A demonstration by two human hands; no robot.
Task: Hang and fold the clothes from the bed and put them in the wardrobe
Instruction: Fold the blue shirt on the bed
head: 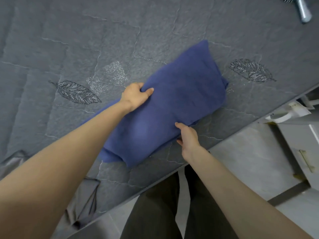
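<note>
while flat on bed [155, 23], blue garment [172, 100] diagonal, lower-left to upper-right

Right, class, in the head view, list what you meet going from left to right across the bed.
A stitched leaf → the blue cloth → a second stitched leaf → a metal handle at the top corner.

One head-worn camera looks steeply down from above the near edge of the bed [155, 28], close to it and rolled, so that edge runs diagonally; off the bed show floor [241, 163] and the wearer's legs [155, 213].
</note>
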